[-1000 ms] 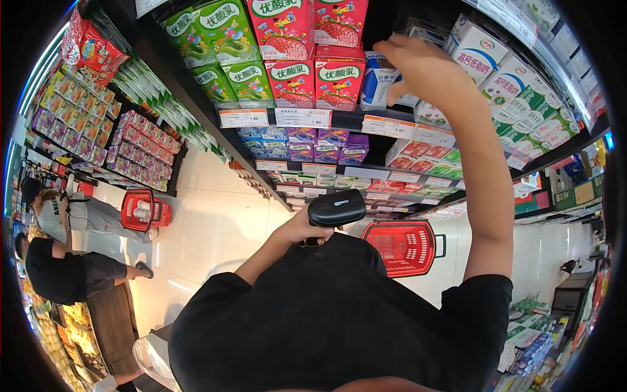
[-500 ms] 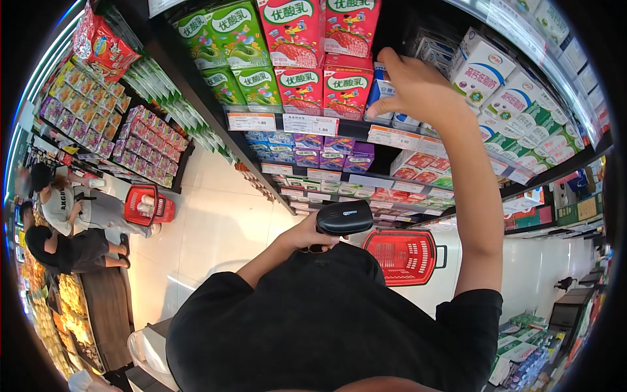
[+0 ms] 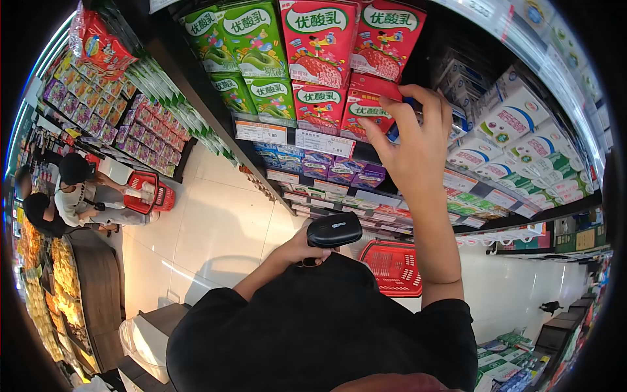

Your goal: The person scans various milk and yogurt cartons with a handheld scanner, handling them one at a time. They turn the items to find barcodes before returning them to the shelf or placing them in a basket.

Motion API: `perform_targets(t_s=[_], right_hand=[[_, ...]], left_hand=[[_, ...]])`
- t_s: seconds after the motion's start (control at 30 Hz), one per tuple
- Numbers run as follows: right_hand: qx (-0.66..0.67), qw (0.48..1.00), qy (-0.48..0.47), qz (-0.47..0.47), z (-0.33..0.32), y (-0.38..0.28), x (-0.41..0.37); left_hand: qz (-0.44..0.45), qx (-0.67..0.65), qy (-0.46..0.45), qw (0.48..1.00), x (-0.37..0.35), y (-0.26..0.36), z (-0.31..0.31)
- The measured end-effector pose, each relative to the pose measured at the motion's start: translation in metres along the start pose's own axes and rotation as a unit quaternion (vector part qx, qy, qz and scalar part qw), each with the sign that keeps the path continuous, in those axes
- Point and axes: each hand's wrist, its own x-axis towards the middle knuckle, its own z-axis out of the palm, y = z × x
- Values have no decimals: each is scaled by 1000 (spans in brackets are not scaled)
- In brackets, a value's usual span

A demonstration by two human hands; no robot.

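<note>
My left hand [image 3: 304,247] is wrapped round a black handheld barcode scanner [image 3: 334,230] in front of my chest. Up at the shelf, my right hand [image 3: 418,134] reaches out with its thumb and fingers apart. Its fingertips are right at the front of a lower red drink carton [image 3: 366,112]. Part of a blue carton [image 3: 394,132] shows behind these fingers. More red cartons [image 3: 320,42] and green cartons [image 3: 253,36] stand stacked to the left of the hand. White milk cartons [image 3: 509,121] fill the shelf on its right.
Price labels [image 3: 324,142] run along the shelf edge, with purple cartons [image 3: 353,171] on the shelf below. A red shopping basket [image 3: 395,268] is on the floor below my right arm. To the left, people [image 3: 75,189] stand by another red basket [image 3: 160,193] and a produce stand [image 3: 101,307].
My right hand has shifted from the blue carton toward the red carton on its left. The scanner stays in my left hand. The people at the left have moved closer together.
</note>
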Motion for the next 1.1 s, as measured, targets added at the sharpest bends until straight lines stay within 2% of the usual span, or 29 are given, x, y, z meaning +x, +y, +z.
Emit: perform_targets(t_s=[0.23,0.63,0.7,1.1], right_hand=[[37,999,-7,24,5,-1,-2],[83,996,-15,-2,6,7,-1],[66,995,-66,-24,-2,5,2],[105,993,-56,-24,0,13,-1]], left_hand=[[-16,-22,22,999,0,-7,-13],[-24,-37,31,999,9,-20,-28],[-23,-41,38,998,11,-20,-28],[-27,-33,36,998,20,-17,-26]])
